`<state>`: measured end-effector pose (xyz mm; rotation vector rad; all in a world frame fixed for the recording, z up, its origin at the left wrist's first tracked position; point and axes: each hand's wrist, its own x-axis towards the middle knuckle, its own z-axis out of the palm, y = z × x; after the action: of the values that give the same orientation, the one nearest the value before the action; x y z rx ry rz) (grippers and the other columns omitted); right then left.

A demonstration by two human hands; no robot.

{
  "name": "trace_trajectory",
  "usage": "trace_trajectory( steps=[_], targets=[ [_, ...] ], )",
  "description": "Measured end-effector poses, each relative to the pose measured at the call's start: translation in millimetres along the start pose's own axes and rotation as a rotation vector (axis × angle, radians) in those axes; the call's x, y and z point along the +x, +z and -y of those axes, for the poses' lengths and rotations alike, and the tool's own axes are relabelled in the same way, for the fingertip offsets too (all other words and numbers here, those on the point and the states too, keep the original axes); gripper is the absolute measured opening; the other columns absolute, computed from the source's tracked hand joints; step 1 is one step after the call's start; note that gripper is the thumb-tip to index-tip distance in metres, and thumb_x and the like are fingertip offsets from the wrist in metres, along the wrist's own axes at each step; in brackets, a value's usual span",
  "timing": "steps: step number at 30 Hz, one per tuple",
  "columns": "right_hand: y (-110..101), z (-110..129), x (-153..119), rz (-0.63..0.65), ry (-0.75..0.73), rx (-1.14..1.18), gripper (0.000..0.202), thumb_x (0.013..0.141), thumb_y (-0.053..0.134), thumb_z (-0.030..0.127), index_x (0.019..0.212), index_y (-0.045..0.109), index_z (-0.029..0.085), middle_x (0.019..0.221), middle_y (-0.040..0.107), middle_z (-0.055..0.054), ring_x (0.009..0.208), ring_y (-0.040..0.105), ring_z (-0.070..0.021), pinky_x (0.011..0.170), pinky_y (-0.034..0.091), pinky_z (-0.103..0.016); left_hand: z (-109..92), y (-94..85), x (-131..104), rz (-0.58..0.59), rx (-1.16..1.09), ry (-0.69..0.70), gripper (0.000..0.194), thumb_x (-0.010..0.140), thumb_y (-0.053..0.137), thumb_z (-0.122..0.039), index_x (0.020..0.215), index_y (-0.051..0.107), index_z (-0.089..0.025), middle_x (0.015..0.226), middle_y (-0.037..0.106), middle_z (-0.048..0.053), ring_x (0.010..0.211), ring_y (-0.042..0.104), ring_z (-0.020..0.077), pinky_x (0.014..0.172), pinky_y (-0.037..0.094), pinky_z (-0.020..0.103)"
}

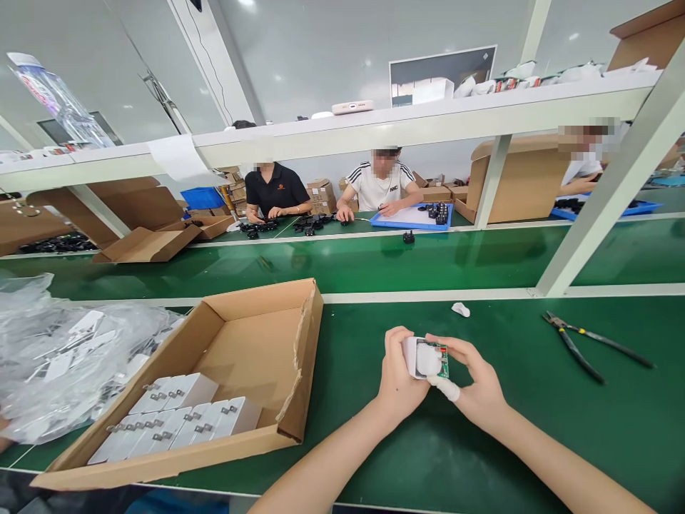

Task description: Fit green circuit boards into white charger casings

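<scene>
Right of centre, the left hand (pixel 399 375) and right hand (pixel 479 385) grip one white case (pixel 411 357) with one circuit board (pixel 444 367). The green table (pixel 524 457) bears one box (pixel 262 350) lower left, one pliers (pixel 576 350) right; above, three people (pixel 379 187), grey wall (pixel 321 57).

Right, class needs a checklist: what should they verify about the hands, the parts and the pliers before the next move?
1. Left hand around the case: ok.
2. Right hand at the board: ok; how firmly it grips, cannot tell.
3. Wrap covering the right thumb tip: ok.
4. Board hidden inside the case: not ok, green shows at its side.
5. Pliers apart from the hands: ok, lying to the right.
6. Scrap off the bench: not ok, it lies beyond the hands.
</scene>
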<state>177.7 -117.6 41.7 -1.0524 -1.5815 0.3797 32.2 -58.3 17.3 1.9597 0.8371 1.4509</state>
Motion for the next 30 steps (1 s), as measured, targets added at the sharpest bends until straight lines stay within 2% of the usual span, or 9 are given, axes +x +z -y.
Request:
trace_trajectory(
  steps=[10, 18, 21, 24, 27, 30],
  targets=[
    [2, -2, -1, -0.003, 0.014, -0.027, 0.042, 0.087, 0.072, 0.032, 0.126, 0.058, 0.025, 0.125, 0.068, -0.010, 0.113, 0.067, -0.0258, 0.094, 0.061, -0.039, 0, -0.7, 0, 0.008, 0.014, -0.034, 0.061, 0.059, 0.063, -0.007, 0.112, 0.038, -0.025, 0.112, 0.044, 0.006, 0.081, 0.054, 0.0145, 0.063, 0.042, 0.026],
    [1, -5, 0, 0.005, -0.089, -0.100, 0.043, 0.085, 0.071, 0.028, 0.126, 0.054, 0.026, 0.127, 0.066, -0.011, 0.120, 0.063, -0.0267, 0.096, 0.059, -0.042, 1, 0.1, -1, 0.014, -0.002, -0.029, 0.061, 0.059, 0.063, -0.006, 0.111, 0.038, -0.026, 0.111, 0.043, 0.005, 0.082, 0.054, 0.0155, 0.064, 0.044, 0.027],
    [-1, -7, 0, 0.091, -0.034, -0.064, 0.045, 0.086, 0.071, 0.030, 0.127, 0.053, 0.027, 0.134, 0.062, -0.011, 0.123, 0.061, -0.0279, 0.099, 0.056, -0.045, 2, -0.9, 0, 0.044, 0.019, 0.006, 0.061, 0.060, 0.063, -0.007, 0.112, 0.038, -0.026, 0.112, 0.043, 0.006, 0.082, 0.054, 0.0159, 0.063, 0.044, 0.027],
    [-1, -8, -1, 0.189, 0.046, 0.097, 0.045, 0.089, 0.068, 0.037, 0.130, 0.052, 0.027, 0.141, 0.056, -0.013, 0.129, 0.055, -0.0292, 0.104, 0.052, -0.047, 2, -2.6, 2, 0.039, 0.018, 0.034, 0.062, 0.061, 0.062, -0.006, 0.114, 0.038, -0.026, 0.112, 0.042, 0.006, 0.089, 0.056, 0.0178, 0.068, 0.048, 0.029],
    [6, -12, -1, 0.139, 0.180, 0.332, 0.045, 0.093, 0.063, 0.044, 0.132, 0.050, 0.029, 0.140, 0.056, -0.014, 0.126, 0.057, -0.0284, 0.103, 0.051, -0.048, 3, -2.8, 2, 0.019, -0.007, 0.052, 0.059, 0.064, 0.063, -0.007, 0.115, 0.038, -0.026, 0.116, 0.043, 0.007, 0.099, 0.057, 0.0206, 0.077, 0.051, 0.033],
    [15, -16, -2, 0.096, 0.336, 0.502, 0.057, 0.090, 0.065, 0.051, 0.139, 0.044, 0.030, 0.140, 0.056, -0.016, 0.115, 0.065, -0.0278, 0.097, 0.055, -0.048, 3, -0.5, 1, 0.037, -0.037, 0.042, 0.059, 0.066, 0.067, -0.010, 0.115, 0.039, -0.025, 0.121, 0.043, 0.010, 0.107, 0.056, 0.0237, 0.081, 0.052, 0.037]
  ],
)
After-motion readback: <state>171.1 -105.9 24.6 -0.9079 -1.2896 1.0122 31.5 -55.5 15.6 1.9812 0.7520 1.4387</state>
